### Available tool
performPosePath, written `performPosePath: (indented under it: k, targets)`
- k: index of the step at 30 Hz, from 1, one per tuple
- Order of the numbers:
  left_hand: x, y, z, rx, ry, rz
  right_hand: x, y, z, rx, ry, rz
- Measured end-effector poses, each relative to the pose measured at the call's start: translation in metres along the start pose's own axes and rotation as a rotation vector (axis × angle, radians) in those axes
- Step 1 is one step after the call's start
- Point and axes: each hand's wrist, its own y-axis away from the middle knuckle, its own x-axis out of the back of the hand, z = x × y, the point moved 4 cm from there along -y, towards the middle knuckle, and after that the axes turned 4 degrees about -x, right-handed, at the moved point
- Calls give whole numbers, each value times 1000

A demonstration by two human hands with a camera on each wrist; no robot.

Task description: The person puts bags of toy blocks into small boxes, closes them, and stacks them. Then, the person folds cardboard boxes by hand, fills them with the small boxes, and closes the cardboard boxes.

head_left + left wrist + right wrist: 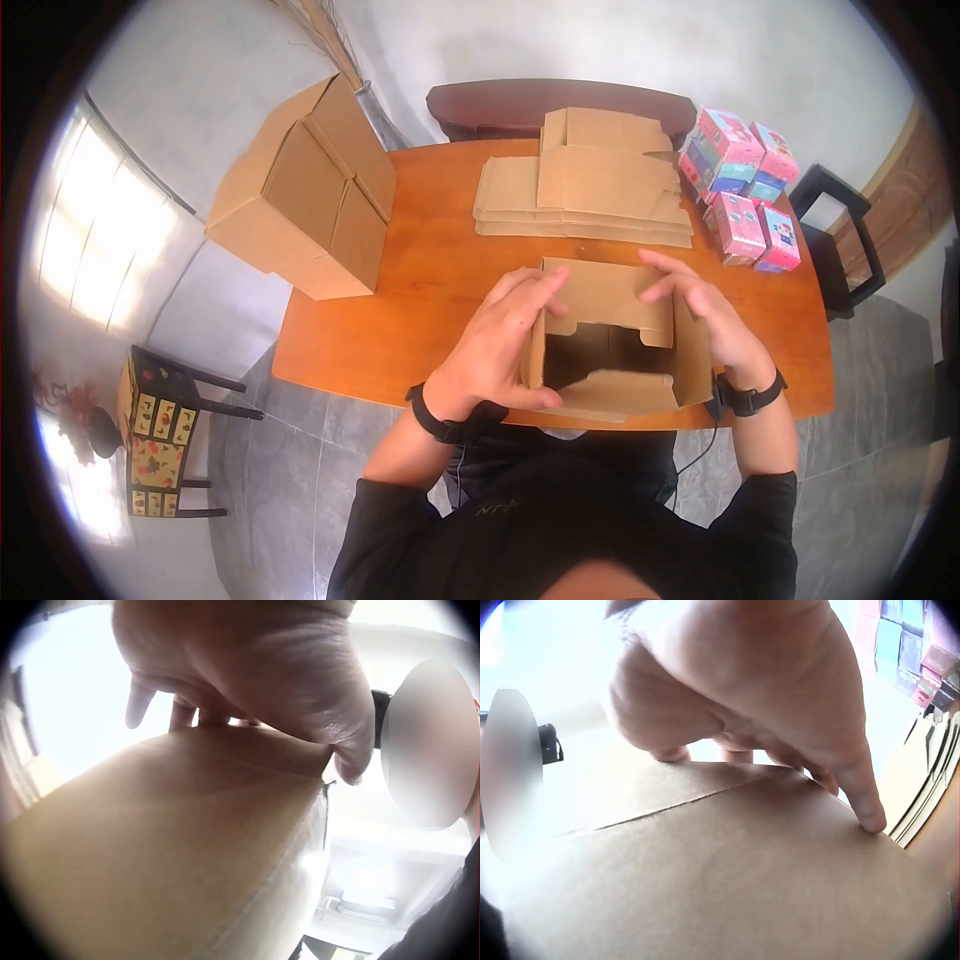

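Both hands are at the top of a brown cardboard box (620, 395) near the front edge of the table, its top open toward the head camera. My left hand (500, 335) holds the left side, its fingers over the rim at the far corner and its thumb at the near corner. In the left wrist view the fingers (180, 714) reach over the box's edge. My right hand (715, 315) grips the far right corner, its fingertips by the far flap (610, 295). A near flap (620, 390) slants over the opening, and the box's bottom inside is in shadow.
Flattened cardboard boxes (590, 185) lie stacked at the back of the wooden table (430, 240). Several pink and blue patterned boxes (735, 150) stand at the back right. A large cardboard carton (310, 190) stands at the left. Dark chairs (850, 240) are around the table.
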Motion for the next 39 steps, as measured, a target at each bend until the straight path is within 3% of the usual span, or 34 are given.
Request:
performPosePath:
  k: [2, 4, 5, 7, 10, 15, 17, 20, 22, 23, 25, 27, 29, 30, 34, 35, 37, 39]
  targets:
    - [0, -8, 5, -70, 66, -62, -5, 9, -3, 13, 31, -1]
    - [-2, -15, 5, -73, 53, -121, -13, 16, -10, 183, 1, 13]
    - [-5, -16, 5, -75, 41, -180, -17, 18, -9, 179, 0, 13]
    - [-13, -13, -1, -26, 99, -162, -21, 23, -11, 214, 290, 85]
    - [-21, -14, 0, 18, 155, -125, -29, 25, -10, 191, 395, 142]
    - [-19, -20, 6, 119, 186, -62, -20, 22, -6, 247, 392, 104]
    - [-20, -19, -2, 102, 239, -139, -20, 22, -3, 267, 367, 78]
    - [-20, -23, -1, 92, 257, -97, -28, 26, -8, 284, 333, 214]
    - [-22, -22, 0, 100, 241, -80, -42, 40, -38, 522, 618, 312]
    - [-22, -20, 0, 111, 232, -68, -44, 45, -49, 523, 612, 307]
    - [-19, -17, -3, 116, 211, -106, -64, 52, -62, 453, 721, -111]
    - [-20, -16, 1, 113, 191, -144, -76, 55, -60, 504, 668, -175]
    - [-24, -15, 5, 250, 192, -75, -82, 56, -54, 546, 526, -184]
    - [-23, -11, 3, 246, 212, -149, -83, 56, -53, 545, 526, -184]
    - [-16, -2, 6, 229, 178, -87, -75, 53, -43, 427, 729, -21]
    - [-15, 2, 4, 185, 148, -168, -72, 53, -41, 405, 787, 26]
    - [-18, 6, 5, 140, 122, -253, -78, 50, -38, 319, 719, 105]
    - [-20, 10, 8, 247, 269, -136, -76, 48, -23, 252, 407, 341]
